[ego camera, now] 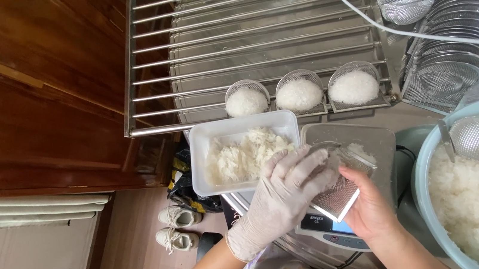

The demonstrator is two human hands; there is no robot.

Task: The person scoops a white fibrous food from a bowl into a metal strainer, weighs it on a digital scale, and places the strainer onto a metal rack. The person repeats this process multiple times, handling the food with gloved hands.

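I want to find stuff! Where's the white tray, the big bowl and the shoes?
white tray (200,157): head view, bare left wall.
big bowl (420,168): head view, pale blue left rim.
shoes (177,227): head view, on the floor, between the pair.

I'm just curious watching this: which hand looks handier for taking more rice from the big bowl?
Probably the right hand: it is bare and nearest the big bowl of rice. The gloved left hand covers the mesh basket over the scale.
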